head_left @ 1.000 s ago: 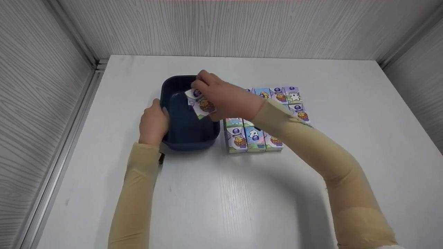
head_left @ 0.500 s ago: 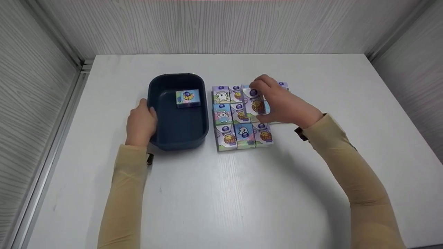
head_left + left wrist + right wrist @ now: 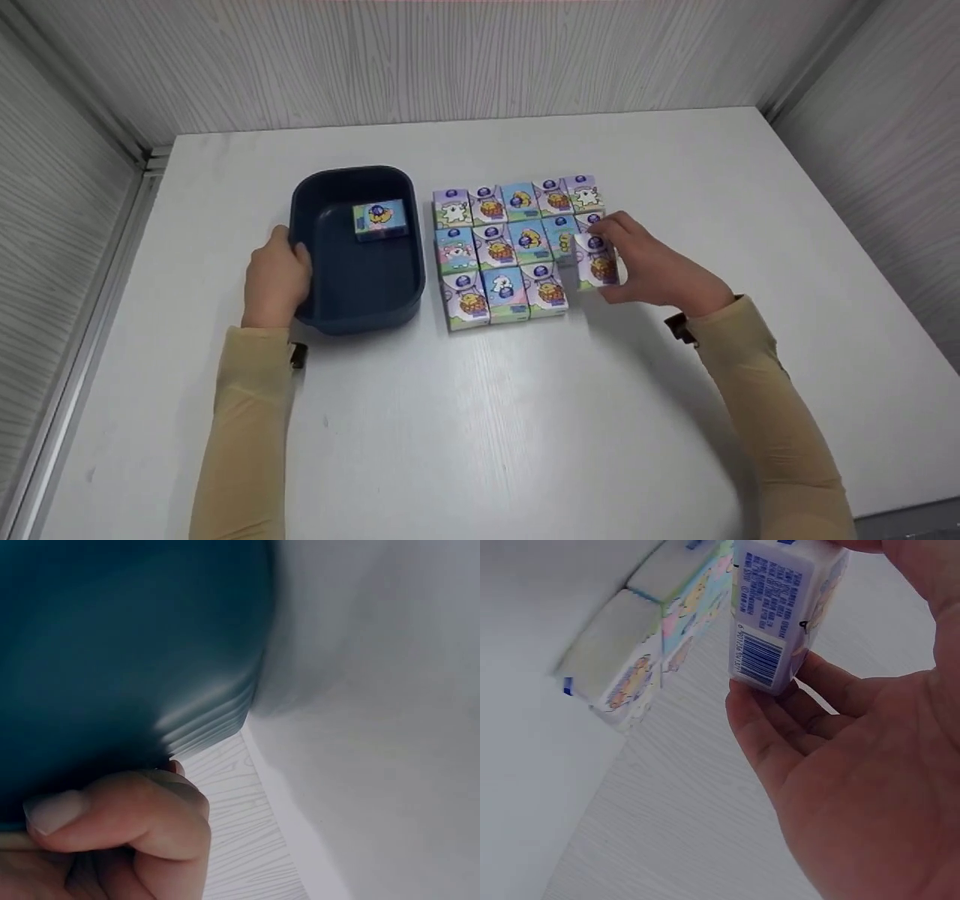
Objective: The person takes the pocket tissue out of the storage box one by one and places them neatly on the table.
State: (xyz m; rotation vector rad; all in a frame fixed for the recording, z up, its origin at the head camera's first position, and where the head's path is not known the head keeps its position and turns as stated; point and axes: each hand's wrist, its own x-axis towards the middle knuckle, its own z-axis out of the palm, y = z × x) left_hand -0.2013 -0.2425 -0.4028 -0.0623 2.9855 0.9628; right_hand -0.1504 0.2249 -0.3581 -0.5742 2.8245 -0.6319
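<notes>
My right hand [image 3: 664, 274] pinches a small pocket tissue pack [image 3: 597, 262] printed with a chick in a basket, thumb at its near end and fingers at its far end. This pack stands close to the right end of the front row of tissue packs [image 3: 544, 289]. In the right wrist view, the barcode side of the held pack [image 3: 769, 622] faces the camera. My left hand [image 3: 277, 277] grips the left wall of a dark blue bin [image 3: 360, 319], thumb over the rim. One tissue pack [image 3: 380, 219] lies inside the bin.
Several tissue packs [image 3: 493, 246] lie in tight rows just right of the bin, on a white table [image 3: 450, 420]. Grey wood-grain panels [image 3: 465, 60] wall the table at the back and both sides.
My right hand has carried a tissue pack from over the bin rightward, across the rows, to the end of the front row. My left hand stays at the bin; the head view has shifted.
</notes>
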